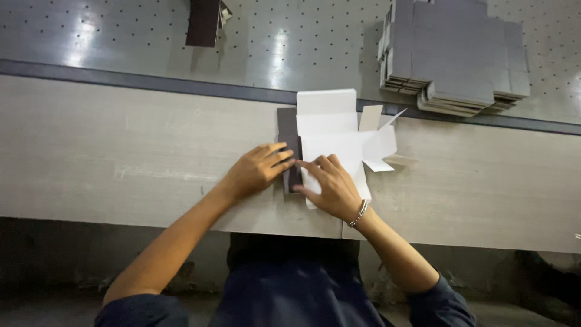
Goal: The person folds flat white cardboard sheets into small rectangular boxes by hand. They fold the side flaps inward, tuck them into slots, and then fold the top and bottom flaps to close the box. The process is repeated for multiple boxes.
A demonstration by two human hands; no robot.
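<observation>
Head view: left hand [255, 169] and right hand [330, 184], fingers flat, unclenched, pressing dark flap [292, 151] against white carton blank [339, 136] on counter [121, 163], likely creasing fold. Grey stack [454, 54] beyond blank.

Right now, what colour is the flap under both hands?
Dark brown flap, against the white box blank; head view.

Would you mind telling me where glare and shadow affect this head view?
Head view: bright glare streaks on the perforated metal surface; the white cardboard blank looks nearly overexposed; below the table edge it is dark; both hands, left hand and right hand, are evenly lit.
</observation>
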